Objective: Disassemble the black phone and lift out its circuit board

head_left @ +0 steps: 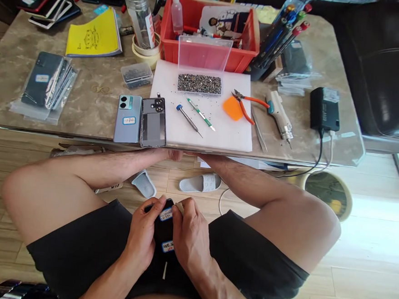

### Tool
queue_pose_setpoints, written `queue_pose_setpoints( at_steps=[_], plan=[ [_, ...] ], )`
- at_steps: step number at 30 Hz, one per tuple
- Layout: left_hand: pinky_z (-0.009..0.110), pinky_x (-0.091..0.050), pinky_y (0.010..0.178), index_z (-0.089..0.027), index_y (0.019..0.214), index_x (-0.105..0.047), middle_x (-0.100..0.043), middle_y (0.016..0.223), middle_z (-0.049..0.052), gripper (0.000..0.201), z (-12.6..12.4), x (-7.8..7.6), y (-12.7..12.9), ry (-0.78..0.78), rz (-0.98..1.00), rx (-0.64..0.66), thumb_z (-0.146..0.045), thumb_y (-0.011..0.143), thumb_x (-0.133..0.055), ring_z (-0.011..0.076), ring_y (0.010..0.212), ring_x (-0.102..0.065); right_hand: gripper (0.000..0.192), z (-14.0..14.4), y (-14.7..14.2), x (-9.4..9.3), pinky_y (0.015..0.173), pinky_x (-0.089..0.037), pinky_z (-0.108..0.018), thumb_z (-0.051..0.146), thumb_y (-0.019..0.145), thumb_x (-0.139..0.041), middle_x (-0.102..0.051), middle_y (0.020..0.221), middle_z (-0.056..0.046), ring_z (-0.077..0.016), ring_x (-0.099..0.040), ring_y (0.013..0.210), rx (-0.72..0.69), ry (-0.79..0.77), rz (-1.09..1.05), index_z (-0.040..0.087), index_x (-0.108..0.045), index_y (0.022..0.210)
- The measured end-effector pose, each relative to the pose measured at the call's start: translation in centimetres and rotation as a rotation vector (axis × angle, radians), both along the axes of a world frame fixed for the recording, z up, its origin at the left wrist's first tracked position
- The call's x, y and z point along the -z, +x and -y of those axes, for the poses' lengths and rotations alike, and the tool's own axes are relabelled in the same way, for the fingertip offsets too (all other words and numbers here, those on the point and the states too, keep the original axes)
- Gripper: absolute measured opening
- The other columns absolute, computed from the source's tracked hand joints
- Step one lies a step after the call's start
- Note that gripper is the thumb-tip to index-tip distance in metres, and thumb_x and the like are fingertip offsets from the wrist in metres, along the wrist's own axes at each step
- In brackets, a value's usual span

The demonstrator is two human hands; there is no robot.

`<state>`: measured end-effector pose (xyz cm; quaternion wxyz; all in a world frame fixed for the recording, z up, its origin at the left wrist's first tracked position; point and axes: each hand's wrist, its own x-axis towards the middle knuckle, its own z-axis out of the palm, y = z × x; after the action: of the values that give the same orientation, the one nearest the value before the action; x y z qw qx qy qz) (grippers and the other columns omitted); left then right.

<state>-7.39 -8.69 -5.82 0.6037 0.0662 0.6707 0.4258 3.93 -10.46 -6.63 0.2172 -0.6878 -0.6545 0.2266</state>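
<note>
Low over my lap, a black phone with two blue-edged white labels stands between my hands. My left hand is closed around its left side, thumb near the top edge. At the upper right edge of the phone, my right hand is closed in a pinch. A small tan piece shows by its fingers, too little visible to name. The lower part of the phone blends into the dark shorts.
On the table edge lie a bluish phone and a dark back cover. A white mat bears a screw box, a screwdriver, a green-handled knife and orange cutters. An electric screwdriver and charger sit right.
</note>
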Motion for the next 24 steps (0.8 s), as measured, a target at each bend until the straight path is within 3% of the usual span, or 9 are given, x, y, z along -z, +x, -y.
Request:
queue_pose_setpoints(
  at_steps=[10,18,24],
  plan=[
    [0.027,-0.042,0.069,-0.019,0.066,-0.073,-0.064,0.071,-0.001,0.049,0.3,0.3,0.0,0.033,-0.036,0.105,-0.058,0.063,-0.102,0.0152,0.073,-0.050,0.030,0.2,2.7,-0.2,0.057,-0.036,-0.028,0.023,0.115,-0.045,-0.064,0.067,0.002,-0.0155,-0.066,0.057,-0.222,-0.009,0.061,0.025,-0.051,0.086],
    [0.030,-0.041,0.071,-0.020,0.064,-0.071,-0.062,0.070,-0.001,0.050,0.6,0.5,-0.2,0.050,-0.074,0.127,-0.061,0.063,-0.100,0.0170,0.074,-0.049,0.029,0.7,1.2,1.2,0.057,-0.037,-0.030,0.025,0.117,-0.043,-0.067,0.070,-0.001,-0.0178,-0.069,0.061,-0.211,-0.075,0.160,0.023,-0.056,0.091],
    [0.028,-0.041,0.073,-0.020,0.062,-0.072,-0.063,0.069,-0.001,0.048,0.2,0.8,-0.3,0.046,-0.058,0.160,-0.058,0.063,-0.100,0.0174,0.077,-0.051,0.035,-1.2,1.6,0.3,0.055,-0.035,-0.031,0.032,0.119,-0.040,-0.068,0.071,-0.002,-0.0169,-0.066,0.059,-0.225,-0.169,0.173,0.022,-0.059,0.092]
  ],
)
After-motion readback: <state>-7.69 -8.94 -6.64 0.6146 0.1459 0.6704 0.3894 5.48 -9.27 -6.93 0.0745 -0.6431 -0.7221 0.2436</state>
